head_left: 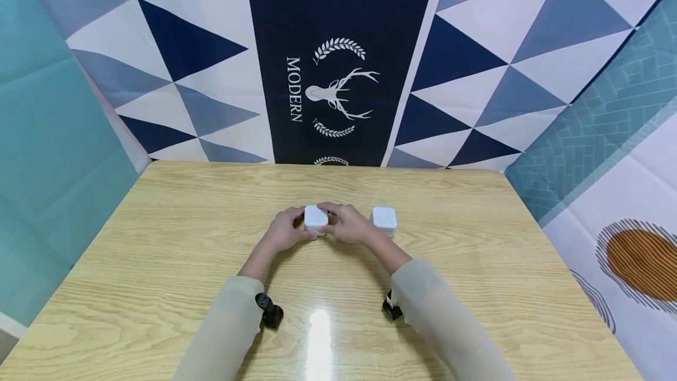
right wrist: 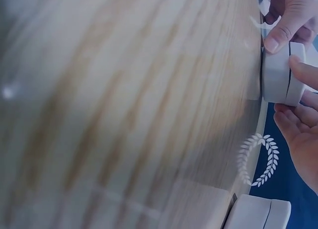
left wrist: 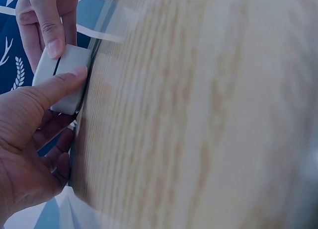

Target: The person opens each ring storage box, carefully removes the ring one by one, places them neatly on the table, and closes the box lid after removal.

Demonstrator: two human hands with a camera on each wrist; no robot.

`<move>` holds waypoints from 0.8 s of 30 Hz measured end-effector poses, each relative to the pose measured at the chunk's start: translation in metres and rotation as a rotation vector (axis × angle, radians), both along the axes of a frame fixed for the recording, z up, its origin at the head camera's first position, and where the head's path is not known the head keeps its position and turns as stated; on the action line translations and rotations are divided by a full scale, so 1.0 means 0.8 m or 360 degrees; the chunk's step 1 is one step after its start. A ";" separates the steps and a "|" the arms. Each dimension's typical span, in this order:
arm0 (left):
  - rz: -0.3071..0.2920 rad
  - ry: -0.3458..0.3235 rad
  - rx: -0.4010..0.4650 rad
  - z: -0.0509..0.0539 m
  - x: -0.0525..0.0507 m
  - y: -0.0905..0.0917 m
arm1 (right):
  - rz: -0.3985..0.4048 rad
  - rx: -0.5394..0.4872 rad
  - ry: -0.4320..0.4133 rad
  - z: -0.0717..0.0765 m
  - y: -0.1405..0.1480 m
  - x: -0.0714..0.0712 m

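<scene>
A small white box (head_left: 315, 216) with rounded corners stands on the table between my two hands. A dark seam runs round it, parting the lid (right wrist: 297, 80) from the base (right wrist: 275, 77). My left hand (head_left: 282, 229) grips the base from the left, thumb on the near side. From the right, my right hand (head_left: 346, 223) pinches the lid, its thumb close to the seam in the right wrist view. Some fingers of both hands are hidden behind the box. A second white box (head_left: 384, 218), alike in shape, sits to the right, beyond my right wrist.
The wooden table (head_left: 211, 204) ends at a patterned cloth backdrop (head_left: 338, 75) behind the boxes. Dark wrist cameras (head_left: 271, 312) hang by both sleeves. A bright light reflection lies on the table between the forearms.
</scene>
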State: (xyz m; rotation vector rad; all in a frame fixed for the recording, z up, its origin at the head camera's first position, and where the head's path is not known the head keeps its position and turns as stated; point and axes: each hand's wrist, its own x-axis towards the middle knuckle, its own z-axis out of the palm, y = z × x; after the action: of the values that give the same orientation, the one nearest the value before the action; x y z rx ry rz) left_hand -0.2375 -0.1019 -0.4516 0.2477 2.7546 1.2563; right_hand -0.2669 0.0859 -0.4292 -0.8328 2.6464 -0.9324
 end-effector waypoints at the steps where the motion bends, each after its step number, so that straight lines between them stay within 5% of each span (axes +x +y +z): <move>1: 0.0000 0.0000 0.0005 0.000 0.000 0.000 | -0.0003 0.0007 -0.0008 0.000 0.000 0.000; 24: 0.0040 -0.0001 -0.0016 -0.001 0.001 0.002 | -0.0013 -0.0071 -0.0057 0.002 0.001 -0.005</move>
State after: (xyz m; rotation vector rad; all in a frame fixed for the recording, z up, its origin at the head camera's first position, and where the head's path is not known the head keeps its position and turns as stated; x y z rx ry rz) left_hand -0.2367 -0.1003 -0.4524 0.2127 2.7714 1.2482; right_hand -0.2712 0.0865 -0.4277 -0.8079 2.6094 -1.0024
